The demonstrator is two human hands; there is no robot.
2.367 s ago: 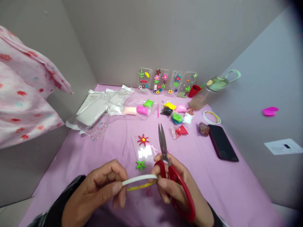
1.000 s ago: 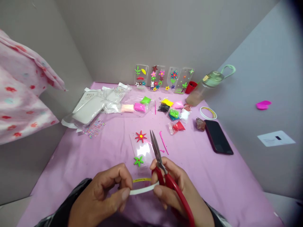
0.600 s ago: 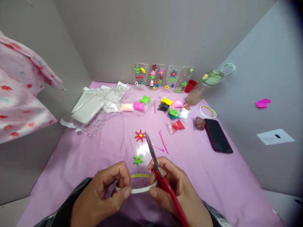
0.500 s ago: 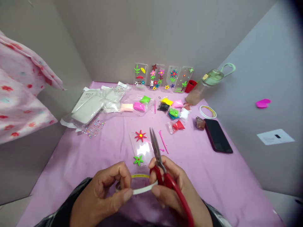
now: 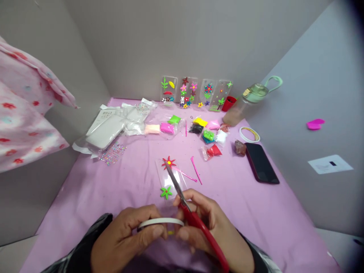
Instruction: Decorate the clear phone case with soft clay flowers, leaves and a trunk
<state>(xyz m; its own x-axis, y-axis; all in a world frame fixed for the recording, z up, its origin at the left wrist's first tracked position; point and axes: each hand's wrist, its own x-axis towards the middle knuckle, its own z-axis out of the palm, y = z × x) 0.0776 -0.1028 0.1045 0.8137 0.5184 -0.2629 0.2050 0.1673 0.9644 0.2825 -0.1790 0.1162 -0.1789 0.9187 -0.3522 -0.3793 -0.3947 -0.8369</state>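
Observation:
My left hand (image 5: 127,239) is closed round a narrow white roll of tape (image 5: 160,220), tilted edge-on. Red-handled scissors (image 5: 206,237) lie in my right hand (image 5: 220,223), their blades together and pointing away to the left. The right thumb and fingertips also reach the tape roll's right edge; whether they pinch its end cannot be seen. Beyond the hands lies a clear phone case (image 5: 179,185) with a red clay flower (image 5: 168,163) at its far end and a green one (image 5: 166,192) nearer. Two thin pink modelling tools (image 5: 196,170) rest at its right.
Packaged cases (image 5: 105,131) and a gem sheet (image 5: 112,153) lie left. Clay packets (image 5: 214,150) sit mid-table, decorated cases (image 5: 189,93) against the back wall. A bottle (image 5: 241,104), another tape roll (image 5: 249,134) and a phone (image 5: 261,163) stand or lie right. Patterned cloth (image 5: 28,110) hangs left.
My hands have drawn closer together and the tape roll has turned edge-on between them. The scissors' blades have swung left over the phone case.

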